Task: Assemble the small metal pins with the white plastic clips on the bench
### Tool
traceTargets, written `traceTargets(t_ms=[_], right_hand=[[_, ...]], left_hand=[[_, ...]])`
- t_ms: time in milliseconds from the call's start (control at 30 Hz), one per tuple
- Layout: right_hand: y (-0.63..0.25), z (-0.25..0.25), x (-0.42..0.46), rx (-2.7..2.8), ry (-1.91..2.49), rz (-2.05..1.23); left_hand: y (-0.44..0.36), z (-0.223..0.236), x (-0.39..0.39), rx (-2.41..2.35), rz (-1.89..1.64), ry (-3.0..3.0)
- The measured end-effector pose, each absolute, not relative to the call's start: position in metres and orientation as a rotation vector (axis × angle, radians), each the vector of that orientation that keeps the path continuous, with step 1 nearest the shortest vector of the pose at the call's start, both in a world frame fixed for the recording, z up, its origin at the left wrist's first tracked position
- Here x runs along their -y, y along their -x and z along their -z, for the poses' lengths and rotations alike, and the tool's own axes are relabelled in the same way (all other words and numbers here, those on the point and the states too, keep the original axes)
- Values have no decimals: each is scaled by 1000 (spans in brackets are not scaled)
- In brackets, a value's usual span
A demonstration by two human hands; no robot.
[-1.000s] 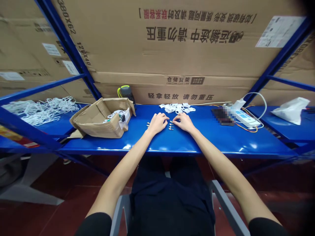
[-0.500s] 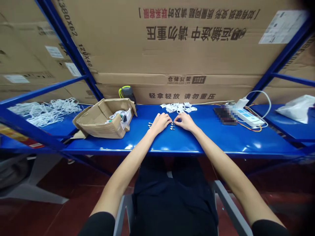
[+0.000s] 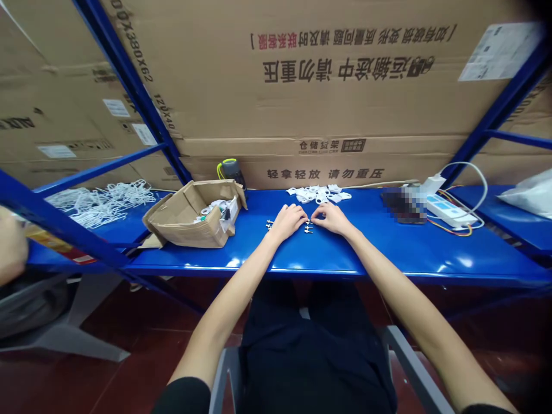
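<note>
left hand (image 3: 288, 223) and right hand (image 3: 332, 219) close together at small metal pins (image 3: 309, 229) laid out (grip unconfirmed), white plastic clips (image 3: 318, 194) still heaped behind.

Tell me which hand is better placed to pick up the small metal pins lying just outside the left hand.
Probably the left hand: those pins lie right beside it on the blue bench. The right hand is farther off, with the left hand in between.

- Short black left sleeve (image 3: 183, 395), plain, ending above the bare arm
- Right sleeve (image 3: 488, 409), also black, a thin strip at the picture's bottom edge
- Bare forearms (image 3: 228, 293), uncovered down to the wrists
- Bare left hand (image 3: 288, 223) and right hand (image 3: 333, 219)
- Plain black clothing (image 3: 313, 351) over the lap
</note>
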State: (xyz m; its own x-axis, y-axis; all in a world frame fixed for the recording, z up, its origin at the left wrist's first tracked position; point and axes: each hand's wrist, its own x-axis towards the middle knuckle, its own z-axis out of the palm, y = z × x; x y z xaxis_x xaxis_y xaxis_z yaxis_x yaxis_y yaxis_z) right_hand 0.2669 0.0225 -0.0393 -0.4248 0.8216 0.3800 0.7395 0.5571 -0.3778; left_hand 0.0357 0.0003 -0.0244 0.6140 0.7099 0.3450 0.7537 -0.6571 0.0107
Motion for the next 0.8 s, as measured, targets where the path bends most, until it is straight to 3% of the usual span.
traceTargets(t_ms=[800], right_hand=[[-268,38,-16,2246,1269,-199]], left_hand=[[-33,18,8,1376,648,2586]])
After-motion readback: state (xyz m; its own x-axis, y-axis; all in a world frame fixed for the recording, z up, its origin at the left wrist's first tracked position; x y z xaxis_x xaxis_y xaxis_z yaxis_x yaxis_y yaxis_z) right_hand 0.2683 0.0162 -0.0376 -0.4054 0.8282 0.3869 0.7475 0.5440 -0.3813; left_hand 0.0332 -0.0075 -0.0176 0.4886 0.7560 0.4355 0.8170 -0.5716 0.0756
